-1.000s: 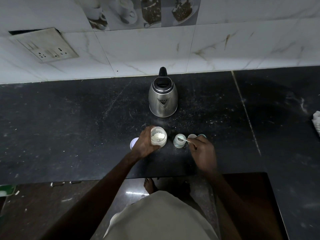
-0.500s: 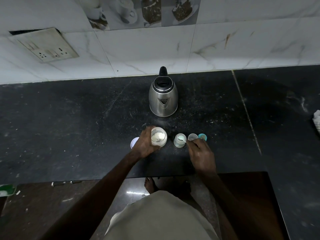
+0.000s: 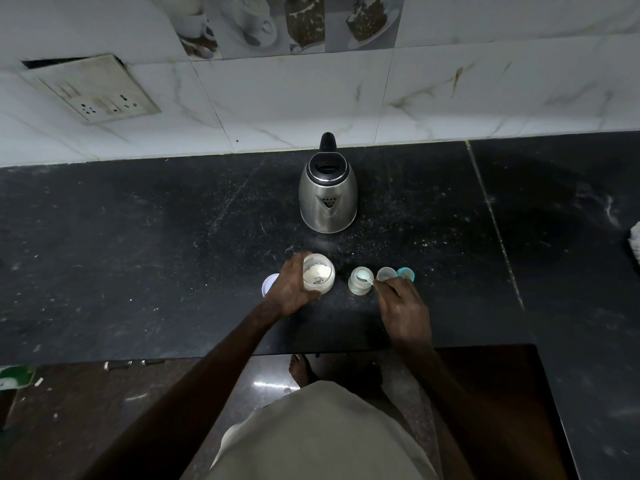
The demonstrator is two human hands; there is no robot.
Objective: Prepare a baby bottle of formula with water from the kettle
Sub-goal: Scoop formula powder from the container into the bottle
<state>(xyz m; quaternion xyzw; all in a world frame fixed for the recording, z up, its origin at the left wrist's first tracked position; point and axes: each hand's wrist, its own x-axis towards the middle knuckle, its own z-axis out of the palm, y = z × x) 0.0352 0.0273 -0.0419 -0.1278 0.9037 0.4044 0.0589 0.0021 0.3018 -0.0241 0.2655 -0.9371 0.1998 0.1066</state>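
Clamping 1 jar [image 3: 318, 278], L grip [image 3: 292, 289]; R grip [image 3: 403, 306] pinching 1 scoop [image 3: 365, 278] over 1 bottle [image 3: 356, 289].

one steel kettle [image 3: 328, 199], beyond both hands; one powder jar [image 3: 318, 278], in the left hand [image 3: 292, 289]; one white lid [image 3: 270, 284], left of that hand; one baby bottle [image 3: 360, 280], beside the right hand [image 3: 403, 308]; one scoop [image 3: 366, 279], in it; two caps beyond it: clear cap [image 3: 387, 273], teal cap [image 3: 406, 274].

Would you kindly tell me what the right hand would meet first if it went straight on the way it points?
Probably the open baby bottle: the right hand, pinching a scoop, points forward and left, with the scoop's bowl over the bottle's mouth. Height is hard to judge from one view.
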